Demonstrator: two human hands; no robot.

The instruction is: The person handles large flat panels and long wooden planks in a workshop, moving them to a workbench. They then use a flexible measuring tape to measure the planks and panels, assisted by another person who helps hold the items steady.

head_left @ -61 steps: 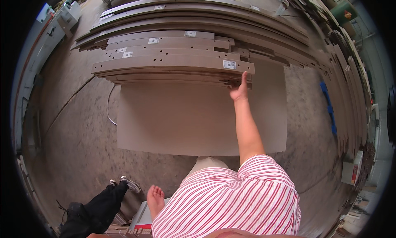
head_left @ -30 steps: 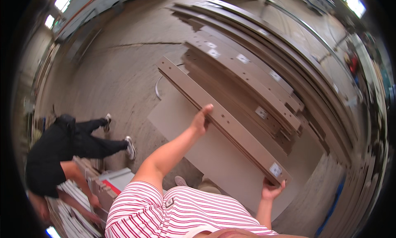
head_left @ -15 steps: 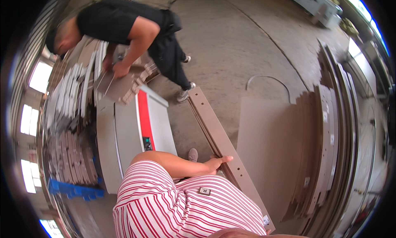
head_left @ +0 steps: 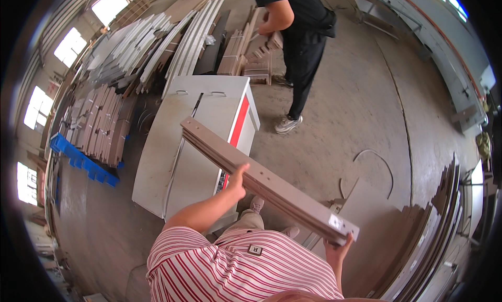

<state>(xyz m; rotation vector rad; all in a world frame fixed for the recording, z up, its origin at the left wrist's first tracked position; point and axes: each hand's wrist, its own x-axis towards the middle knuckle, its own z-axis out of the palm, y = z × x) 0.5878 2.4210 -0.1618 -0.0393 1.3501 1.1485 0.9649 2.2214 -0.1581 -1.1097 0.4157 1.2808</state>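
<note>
A bundle of long, narrow brown panels [head_left: 285, 189] with round holes and a white label lies across my front, lifted and slanting from far left to near right. My left hand [head_left: 238, 182] grips its near side around the middle, thumb up over the top face. At the near right end my right hand [head_left: 337, 248] holds the bundle from below, its fingers partly hidden. The bundle's far end is over the pale top of a low machine [head_left: 209, 111] with a red stripe and a slot across it. Whether the panels touch that top I cannot tell.
A person in black [head_left: 306, 51] stands beyond the machine, handling brown pieces [head_left: 259, 53]. Brown panels [head_left: 97, 121] lie stacked by a blue pallet [head_left: 86, 160] at left, with white strips [head_left: 193, 37] behind. Upright panels [head_left: 418, 244] and a strap loop [head_left: 384, 155] are at right.
The panel bundle has swung left and up over the machine, held in both hands. My right hand has come into clear view. The other person has carried a brown bundle from the machine to the stacks beyond.
</note>
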